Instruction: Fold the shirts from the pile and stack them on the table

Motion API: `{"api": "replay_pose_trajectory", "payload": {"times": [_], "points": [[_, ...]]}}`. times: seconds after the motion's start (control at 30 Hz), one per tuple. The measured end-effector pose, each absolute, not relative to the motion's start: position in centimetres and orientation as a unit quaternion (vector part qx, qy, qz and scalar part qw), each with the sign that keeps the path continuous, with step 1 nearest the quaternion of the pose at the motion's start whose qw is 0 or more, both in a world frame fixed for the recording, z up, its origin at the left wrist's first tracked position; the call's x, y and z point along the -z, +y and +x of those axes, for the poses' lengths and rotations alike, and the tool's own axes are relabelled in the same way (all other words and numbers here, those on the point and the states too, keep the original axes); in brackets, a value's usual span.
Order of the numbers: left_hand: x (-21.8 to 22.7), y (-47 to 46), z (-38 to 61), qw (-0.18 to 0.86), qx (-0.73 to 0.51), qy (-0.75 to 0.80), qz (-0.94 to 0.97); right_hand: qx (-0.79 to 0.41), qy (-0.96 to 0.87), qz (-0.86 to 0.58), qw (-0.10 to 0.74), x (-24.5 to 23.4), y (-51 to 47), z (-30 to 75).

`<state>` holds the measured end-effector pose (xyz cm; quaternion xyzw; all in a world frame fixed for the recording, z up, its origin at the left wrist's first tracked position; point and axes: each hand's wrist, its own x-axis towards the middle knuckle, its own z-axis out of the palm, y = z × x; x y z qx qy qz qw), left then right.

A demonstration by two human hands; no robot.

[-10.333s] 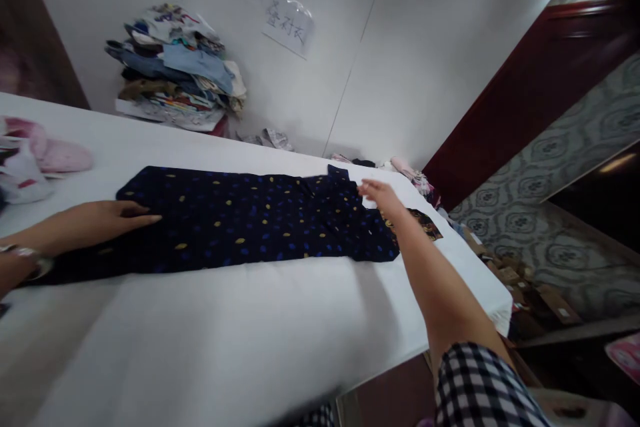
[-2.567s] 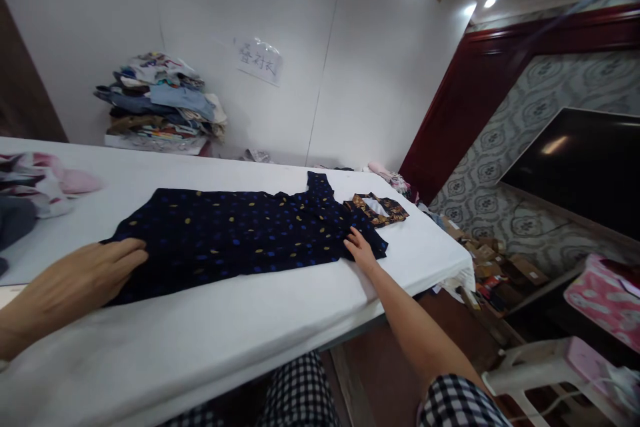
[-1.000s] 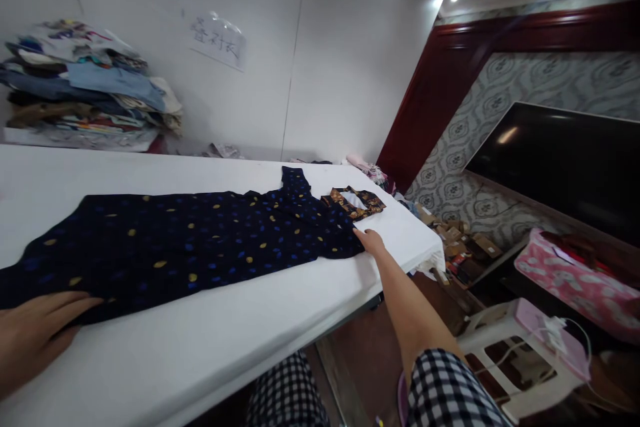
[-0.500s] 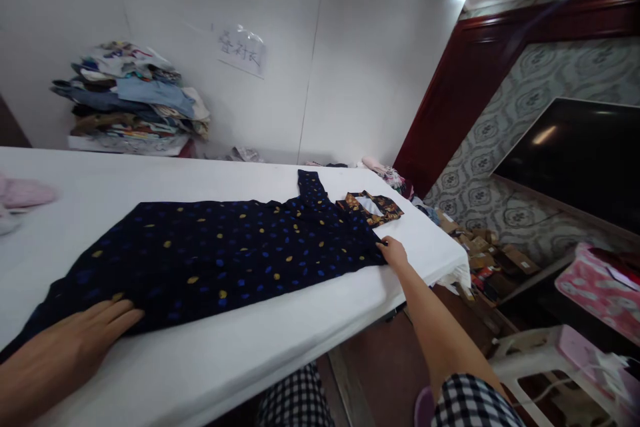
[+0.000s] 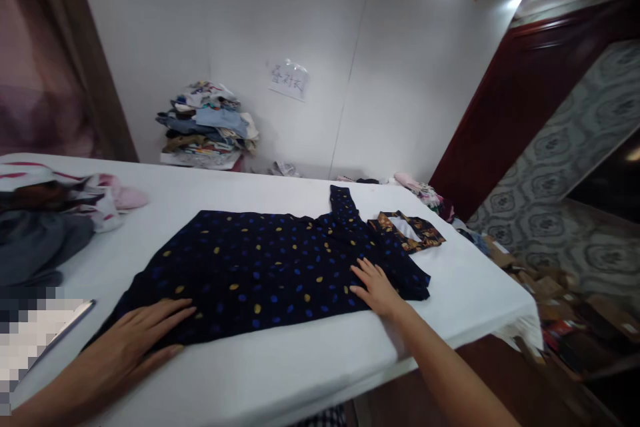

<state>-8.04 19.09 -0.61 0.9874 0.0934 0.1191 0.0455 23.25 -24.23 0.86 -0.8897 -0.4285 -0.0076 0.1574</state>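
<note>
A dark navy short-sleeved shirt [image 5: 280, 267] with blue and yellow spots lies spread sideways across the white table. One sleeve [image 5: 343, 203] points toward the wall and the other reaches the near right. My left hand [image 5: 145, 330] rests flat on the lower end of the shirt, fingers stretched out by its near edge. Toward the other end, my right hand [image 5: 376, 287] lies on the cloth near the closer sleeve, fingers spread and gripping nothing. Just past the shoulder is a brown-and-gold patterned cloth [image 5: 423, 232] with a white patch inside; whether it is attached to the shirt I cannot tell.
A tall pile of clothes [image 5: 215, 120] stands behind the table [image 5: 280, 193] by the wall. Pink, white and grey garments [image 5: 55, 220] lie on its left end. More clothes [image 5: 425, 193] are heaped past the far right corner, with cardboard boxes [image 5: 550, 287] beyond the right edge.
My right hand has let go of the near sleeve's edge and moved onto the shirt with fingers spread. My left hand stays on the shirt's lower end. The view has swung left.
</note>
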Motion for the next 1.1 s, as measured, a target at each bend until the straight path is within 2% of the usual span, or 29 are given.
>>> {"api": "replay_pose_trajectory", "payload": {"times": [0.1,0.23,0.33,0.47,0.6,0.9,1.1], "points": [[-0.2,18.9,-8.6,0.092,-0.08,0.095,0.988,-0.045,-0.397,-0.908,0.125,0.0,-24.3,22.8],[-1.5,18.7,-7.7,0.143,-0.138,0.147,0.969,0.003,-0.408,-0.9,0.156,-0.7,-23.8,22.4],[-2.3,18.7,-6.2,0.11,-0.171,0.181,0.962,0.043,-0.456,-0.866,0.2,-1.3,-22.2,21.5],[-3.1,18.4,-4.7,0.06,-0.103,0.218,0.969,0.034,-0.504,-0.829,0.239,-0.8,-19.3,20.8],[-3.9,18.2,-4.1,0.02,-0.08,0.227,0.97,0.002,-0.505,-0.829,0.241,0.9,-17.7,20.9],[-7.1,19.7,-2.6,0.098,-0.126,0.243,0.957,0.002,-0.479,-0.826,0.298,1.0,-17.1,21.4],[-4.6,20.6,-1.9,0.038,-0.031,0.261,0.964,0.009,-0.485,-0.839,0.246,0.5,-15.1,21.4]]}}
